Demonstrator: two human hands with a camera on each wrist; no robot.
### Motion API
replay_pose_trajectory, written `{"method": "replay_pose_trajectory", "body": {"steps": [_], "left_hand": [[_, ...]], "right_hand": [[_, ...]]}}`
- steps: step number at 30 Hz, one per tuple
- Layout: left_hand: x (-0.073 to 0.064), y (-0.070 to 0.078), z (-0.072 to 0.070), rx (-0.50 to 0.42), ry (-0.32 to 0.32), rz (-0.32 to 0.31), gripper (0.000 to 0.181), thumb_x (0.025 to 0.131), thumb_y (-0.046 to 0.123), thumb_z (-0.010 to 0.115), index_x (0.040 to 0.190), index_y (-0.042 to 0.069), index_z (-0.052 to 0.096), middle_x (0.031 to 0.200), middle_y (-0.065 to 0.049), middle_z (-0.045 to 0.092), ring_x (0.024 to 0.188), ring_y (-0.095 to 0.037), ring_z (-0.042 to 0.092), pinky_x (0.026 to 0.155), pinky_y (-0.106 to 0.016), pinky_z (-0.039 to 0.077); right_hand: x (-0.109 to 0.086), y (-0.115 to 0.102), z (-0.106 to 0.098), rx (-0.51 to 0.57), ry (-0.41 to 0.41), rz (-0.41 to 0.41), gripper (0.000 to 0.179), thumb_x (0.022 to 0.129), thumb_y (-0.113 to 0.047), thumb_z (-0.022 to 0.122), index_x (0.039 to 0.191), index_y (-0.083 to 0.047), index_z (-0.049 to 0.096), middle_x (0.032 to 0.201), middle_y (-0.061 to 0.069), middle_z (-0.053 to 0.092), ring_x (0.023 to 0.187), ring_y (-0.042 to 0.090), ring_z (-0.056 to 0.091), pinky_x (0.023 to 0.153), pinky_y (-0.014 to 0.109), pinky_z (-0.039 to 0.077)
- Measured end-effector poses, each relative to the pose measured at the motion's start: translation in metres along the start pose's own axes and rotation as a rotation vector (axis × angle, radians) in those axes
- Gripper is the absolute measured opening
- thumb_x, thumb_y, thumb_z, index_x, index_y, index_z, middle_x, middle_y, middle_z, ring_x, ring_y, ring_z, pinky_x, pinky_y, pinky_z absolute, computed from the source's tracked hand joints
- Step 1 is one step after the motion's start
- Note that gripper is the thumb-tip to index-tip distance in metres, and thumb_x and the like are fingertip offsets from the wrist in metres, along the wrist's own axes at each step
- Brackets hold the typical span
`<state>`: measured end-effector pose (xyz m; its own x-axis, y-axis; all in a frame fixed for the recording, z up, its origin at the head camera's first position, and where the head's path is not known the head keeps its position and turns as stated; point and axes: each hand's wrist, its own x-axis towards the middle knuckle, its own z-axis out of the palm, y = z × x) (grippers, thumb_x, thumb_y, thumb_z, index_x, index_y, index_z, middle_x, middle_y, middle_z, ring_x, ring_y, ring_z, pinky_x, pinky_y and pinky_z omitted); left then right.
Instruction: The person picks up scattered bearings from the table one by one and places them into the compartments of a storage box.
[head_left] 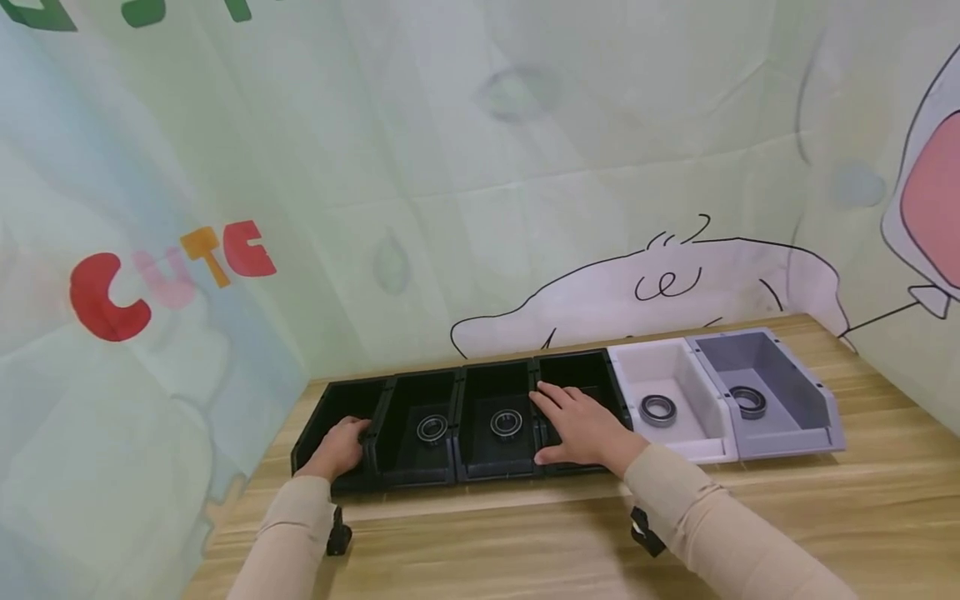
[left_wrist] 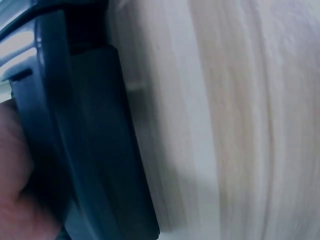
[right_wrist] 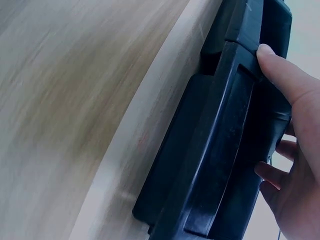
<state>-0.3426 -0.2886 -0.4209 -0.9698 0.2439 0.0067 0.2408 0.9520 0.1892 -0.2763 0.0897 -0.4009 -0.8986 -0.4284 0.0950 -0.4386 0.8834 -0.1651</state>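
Observation:
My left hand (head_left: pixel 341 450) reaches into the leftmost black bin (head_left: pixel 337 398), fingers at its right wall and largely hidden. The left wrist view shows that hand blurred beside the black bin front (left_wrist: pixel 105 145). My right hand (head_left: pixel 585 429) lies over the fourth black bin (head_left: pixel 573 367), fingers spread and loosely bent toward the divider. Its thumb (right_wrist: pixel 272 60) touches the front rim where two bins meet. One ball bearing (head_left: pixel 421 430) lies in the second black bin, another bearing (head_left: pixel 495 423) in the third.
Right of the black bins, a white bin (head_left: pixel 705 417) holds a bearing (head_left: pixel 646 410). Beside it a grey-lavender bin (head_left: pixel 787 408) holds another bearing (head_left: pixel 761 403). The row stands on a wood-grain table (head_left: pixel 480 542), with a printed cloth (head_left: pixel 420 192) behind and at the left.

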Motion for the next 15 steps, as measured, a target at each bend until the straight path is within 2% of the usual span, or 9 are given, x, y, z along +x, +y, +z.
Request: {"method": "replay_pose_trajectory", "body": {"steps": [5,8,10,12,15], "left_hand": [[-0.001,0.001,-0.003,-0.041,-0.029,-0.022,0.037,0.085,-0.006,0.044,0.12,-0.011,0.053,0.118,-0.033,0.049,0.108,-0.047,0.049,0.091,-0.054,0.04],[-0.002,-0.001,-0.003,-0.058,-0.012,0.001,0.039,0.086,-0.003,0.044,0.124,-0.011,0.049,0.122,-0.034,0.045,0.111,-0.05,0.046,0.093,-0.056,0.037],[-0.004,-0.001,-0.006,-0.081,0.049,0.018,0.039,0.088,-0.001,0.044,0.126,-0.01,0.047,0.124,-0.034,0.043,0.114,-0.051,0.043,0.094,-0.057,0.036],[-0.007,0.004,-0.013,-0.113,0.147,0.026,0.04,0.092,0.004,0.044,0.129,-0.009,0.044,0.128,-0.033,0.041,0.118,-0.05,0.04,0.096,-0.058,0.034],[-0.015,0.023,-0.028,-0.186,0.285,0.021,0.042,0.096,0.013,0.042,0.133,-0.006,0.039,0.135,-0.03,0.036,0.124,-0.047,0.033,0.099,-0.059,0.03]], "right_hand": [[0.001,-0.002,0.001,0.039,-0.004,0.011,0.088,0.074,-0.053,0.068,0.143,-0.011,0.033,0.151,0.01,0.027,0.132,0.036,0.035,0.107,0.048,0.029],[0.002,-0.002,0.004,0.058,-0.009,0.031,0.089,0.073,-0.053,0.069,0.143,-0.012,0.033,0.151,0.009,0.026,0.133,0.035,0.034,0.107,0.048,0.029],[0.002,-0.002,0.005,0.067,-0.011,0.045,0.089,0.073,-0.052,0.07,0.144,-0.013,0.032,0.152,0.007,0.026,0.133,0.034,0.033,0.108,0.048,0.029],[0.001,-0.001,0.007,0.071,-0.01,0.053,0.09,0.072,-0.052,0.07,0.144,-0.014,0.032,0.152,0.006,0.025,0.134,0.033,0.032,0.107,0.048,0.029],[-0.001,0.0,0.008,0.076,-0.004,0.053,0.088,0.074,-0.05,0.069,0.144,-0.013,0.031,0.152,0.006,0.024,0.136,0.032,0.03,0.108,0.048,0.028]]}}
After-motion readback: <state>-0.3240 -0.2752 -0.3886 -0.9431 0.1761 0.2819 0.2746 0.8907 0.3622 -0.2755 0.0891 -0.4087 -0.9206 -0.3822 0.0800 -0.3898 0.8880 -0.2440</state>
